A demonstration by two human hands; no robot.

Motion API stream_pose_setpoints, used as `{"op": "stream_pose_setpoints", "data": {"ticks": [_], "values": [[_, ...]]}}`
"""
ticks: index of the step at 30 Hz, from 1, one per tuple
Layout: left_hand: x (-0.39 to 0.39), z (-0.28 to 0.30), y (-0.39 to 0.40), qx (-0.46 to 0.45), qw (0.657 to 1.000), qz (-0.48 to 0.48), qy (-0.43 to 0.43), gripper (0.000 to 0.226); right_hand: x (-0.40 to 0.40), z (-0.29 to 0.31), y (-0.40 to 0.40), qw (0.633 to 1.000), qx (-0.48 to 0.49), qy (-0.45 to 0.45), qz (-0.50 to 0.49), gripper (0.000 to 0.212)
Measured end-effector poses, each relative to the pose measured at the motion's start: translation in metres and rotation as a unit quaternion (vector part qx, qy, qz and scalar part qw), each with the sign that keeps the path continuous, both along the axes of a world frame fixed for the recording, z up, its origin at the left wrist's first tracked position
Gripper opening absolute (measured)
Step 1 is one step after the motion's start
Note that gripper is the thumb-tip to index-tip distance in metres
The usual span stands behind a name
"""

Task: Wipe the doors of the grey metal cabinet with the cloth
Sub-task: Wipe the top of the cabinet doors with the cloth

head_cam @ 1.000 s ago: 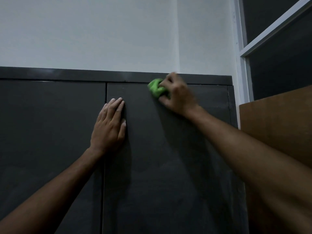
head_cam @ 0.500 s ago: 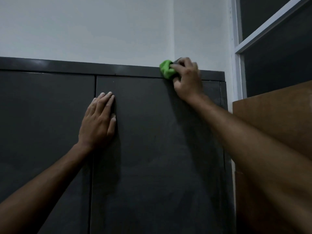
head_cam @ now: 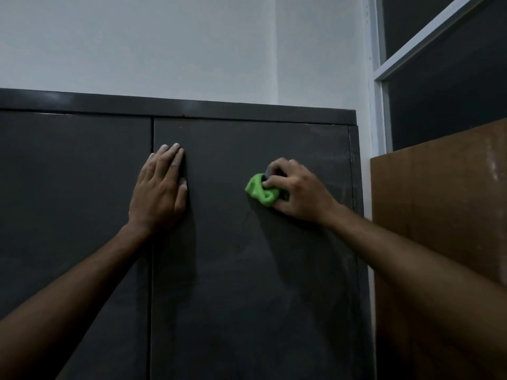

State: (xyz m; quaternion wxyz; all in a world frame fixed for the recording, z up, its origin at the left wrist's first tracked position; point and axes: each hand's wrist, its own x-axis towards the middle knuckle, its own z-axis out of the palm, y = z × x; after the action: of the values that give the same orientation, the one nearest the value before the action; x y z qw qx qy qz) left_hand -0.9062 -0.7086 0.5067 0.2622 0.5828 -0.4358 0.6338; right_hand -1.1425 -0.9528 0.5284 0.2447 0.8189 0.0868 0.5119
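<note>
My left hand [head_cam: 159,187] lies flat with straight fingers, arm extended, while my right hand [head_cam: 299,192] curls tight, gripping.

The cabinet [head_cam: 247,270] is dark grey metal with two closed doors meeting at a vertical seam. The cloth [head_cam: 259,192] is bright green, bunched into a wad, pressed against the upper part of the right door [head_cam: 260,297].
</note>
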Motion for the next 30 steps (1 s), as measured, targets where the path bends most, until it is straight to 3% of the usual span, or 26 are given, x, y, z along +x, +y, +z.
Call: {"op": "stream_pose_setpoints", "data": {"ticks": [5, 6, 8, 10, 11, 13, 15, 16, 17, 19, 21, 23, 25, 26, 27, 30], "values": [[-0.001, 0.000, -0.002, 0.003, 1.000, 0.001, 0.004, 0.064, 0.004, 0.025, 0.001, 0.970, 0.183, -0.163, 0.004, 0.036], [-0.001, 0.000, -0.001, 0.005, 1.000, 0.001, 0.004, 0.064, 0.011, 0.015, 0.009, 0.974, 0.168, -0.153, 0.011, 0.039], [-0.001, 0.001, 0.000, 0.007, 1.000, 0.002, 0.004, 0.064, 0.016, -0.020, 0.020, 0.997, 0.067, -0.036, 0.031, 0.037], [0.000, 0.001, 0.000, 0.006, 1.000, 0.002, 0.003, 0.064, 0.002, -0.048, 0.014, 0.995, -0.034, 0.095, 0.002, 0.031], [0.001, 0.001, -0.001, 0.005, 1.000, 0.003, 0.004, 0.064, -0.006, -0.046, 0.008, 0.993, -0.040, 0.109, -0.015, 0.031], [-0.001, 0.001, -0.002, 0.004, 1.000, 0.005, 0.006, 0.064, -0.011, -0.030, 0.001, 0.998, 0.045, 0.024, -0.033, 0.030], [-0.002, 0.000, -0.003, 0.005, 1.000, 0.005, 0.007, 0.065, -0.001, -0.025, 0.004, 0.979, 0.175, -0.099, -0.007, 0.029], [-0.002, -0.001, -0.002, 0.006, 1.000, 0.005, 0.007, 0.065, 0.008, -0.032, 0.012, 0.974, 0.192, -0.120, 0.010, 0.031], [-0.001, 0.000, -0.001, 0.008, 1.000, 0.004, 0.008, 0.065, 0.016, -0.046, 0.022, 0.980, 0.172, -0.101, 0.023, 0.034], [-0.001, 0.001, 0.001, 0.011, 1.000, 0.005, 0.009, 0.065, 0.018, -0.081, 0.028, 0.998, 0.046, 0.030, 0.029, 0.033], [-0.001, 0.001, 0.000, 0.012, 1.000, 0.004, 0.008, 0.065, -0.001, -0.082, 0.016, 0.994, -0.025, 0.107, -0.008, 0.029], [-0.001, 0.000, -0.001, 0.010, 1.000, 0.005, 0.010, 0.065, -0.009, -0.062, 0.005, 0.998, 0.054, 0.029, -0.027, 0.030], [-0.001, 0.000, -0.002, 0.012, 1.000, 0.007, 0.011, 0.065, -0.003, -0.050, 0.007, 0.974, 0.202, -0.101, -0.002, 0.032], [-0.001, 0.000, -0.002, 0.013, 1.000, 0.008, 0.012, 0.065, 0.003, -0.055, 0.013, 0.966, 0.223, -0.128, 0.011, 0.035], [-0.001, 0.001, -0.001, 0.014, 1.000, 0.006, 0.012, 0.065, 0.009, -0.064, 0.020, 0.974, 0.199, -0.111, 0.017, 0.037], [-0.001, 0.001, -0.001, 0.014, 1.000, 0.001, 0.009, 0.065, -0.006, -0.093, 0.016, 0.996, 0.026, 0.080, -0.012, 0.034]]}}
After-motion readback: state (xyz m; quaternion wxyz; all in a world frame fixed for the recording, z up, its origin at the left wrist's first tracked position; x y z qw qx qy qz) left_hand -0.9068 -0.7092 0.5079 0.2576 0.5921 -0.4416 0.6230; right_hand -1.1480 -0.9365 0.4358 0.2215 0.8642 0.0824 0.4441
